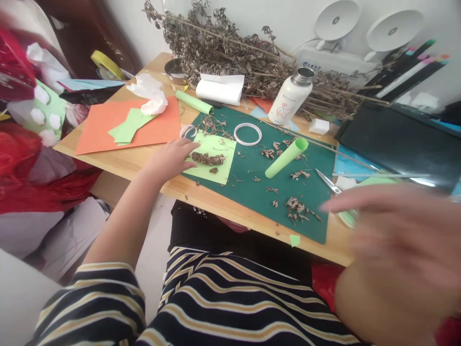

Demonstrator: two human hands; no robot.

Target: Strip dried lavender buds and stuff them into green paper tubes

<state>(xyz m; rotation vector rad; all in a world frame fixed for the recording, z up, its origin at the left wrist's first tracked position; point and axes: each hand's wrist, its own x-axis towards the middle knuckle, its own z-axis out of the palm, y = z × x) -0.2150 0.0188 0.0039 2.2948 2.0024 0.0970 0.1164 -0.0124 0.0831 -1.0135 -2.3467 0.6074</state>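
Observation:
My left hand (173, 159) rests at the left edge of a light green paper square (226, 170), its fingers apart and nothing in them. A line of crumbled dried leaves (208, 159) lies on that paper. My right hand (403, 226) is raised at the right, smeared by motion; whether it holds anything cannot be made out. Near it on the green mat (252, 192) lie scissors (328, 181) and a heap of leaf bits (298, 209). A rolled green paper tube (286, 157) and a white tape ring (248, 134) are also on the mat.
Orange paper (97, 127) with green strips lies at the left. Behind the mat stand a cream bottle (291, 96) and a white paper roll (219, 90), before a pile of dried branches (230, 48). A black device (406, 139) is at the right. The table's front edge runs below the mat.

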